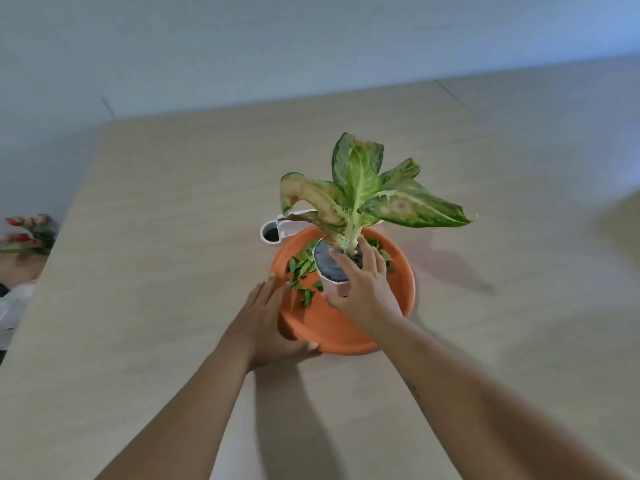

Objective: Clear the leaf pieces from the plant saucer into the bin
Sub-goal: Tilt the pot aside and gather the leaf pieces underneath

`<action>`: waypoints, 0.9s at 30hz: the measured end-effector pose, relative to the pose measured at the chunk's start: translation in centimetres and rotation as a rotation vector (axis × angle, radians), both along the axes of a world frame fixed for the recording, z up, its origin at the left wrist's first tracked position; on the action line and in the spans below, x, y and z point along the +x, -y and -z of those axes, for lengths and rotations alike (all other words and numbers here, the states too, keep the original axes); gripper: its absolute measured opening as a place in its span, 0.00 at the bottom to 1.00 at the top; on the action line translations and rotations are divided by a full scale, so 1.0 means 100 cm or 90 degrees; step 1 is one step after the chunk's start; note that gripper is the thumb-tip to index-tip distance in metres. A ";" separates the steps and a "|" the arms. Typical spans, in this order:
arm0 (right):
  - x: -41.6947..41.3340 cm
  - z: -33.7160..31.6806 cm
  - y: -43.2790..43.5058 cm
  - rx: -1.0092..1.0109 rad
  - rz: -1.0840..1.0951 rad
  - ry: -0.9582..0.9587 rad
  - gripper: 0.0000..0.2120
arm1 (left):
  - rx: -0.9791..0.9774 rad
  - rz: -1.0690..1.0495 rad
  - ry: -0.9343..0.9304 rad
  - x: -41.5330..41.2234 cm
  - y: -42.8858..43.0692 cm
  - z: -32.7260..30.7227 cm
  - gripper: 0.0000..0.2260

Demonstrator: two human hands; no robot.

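Note:
An orange plant saucer (322,323) sits on the wooden table, its near-left edge tipped up. My left hand (268,320) grips that near-left rim, thumb underneath. Green leaf pieces (301,271) lie scattered inside the saucer, most on the left and a few behind the pot on the right. A small white pot (330,271) with a variegated green plant (360,188) stands in the saucer. My right hand (363,289) is wrapped around the pot's near side, fingers over its rim. No bin is in view.
A white object with a round dark hole (272,233) lies just behind the saucer. The table (156,237) ends at the left, where red flowers (27,233) and a white bag (14,306) sit lower down. A pale wall rises behind.

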State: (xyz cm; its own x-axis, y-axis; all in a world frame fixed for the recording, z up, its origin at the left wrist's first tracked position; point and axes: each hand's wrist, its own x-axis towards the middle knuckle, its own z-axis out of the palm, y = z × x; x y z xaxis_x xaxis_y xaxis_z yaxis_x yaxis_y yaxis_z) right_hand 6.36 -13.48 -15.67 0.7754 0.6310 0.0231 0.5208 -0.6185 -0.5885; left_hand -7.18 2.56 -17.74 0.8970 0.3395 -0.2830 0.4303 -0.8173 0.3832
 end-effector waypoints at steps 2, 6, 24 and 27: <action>0.003 0.003 -0.009 -0.021 0.010 -0.003 0.33 | -0.001 0.017 -0.010 0.003 -0.008 0.002 0.58; 0.008 0.007 -0.019 -0.053 0.040 0.015 0.32 | 0.001 0.039 -0.001 0.007 -0.016 0.008 0.59; 0.027 -0.025 0.040 -0.005 0.087 -0.091 0.28 | 0.055 -0.166 0.127 -0.013 0.072 0.019 0.55; 0.029 -0.030 0.051 -0.008 0.069 -0.096 0.27 | 0.101 -0.132 0.122 -0.004 0.053 0.013 0.55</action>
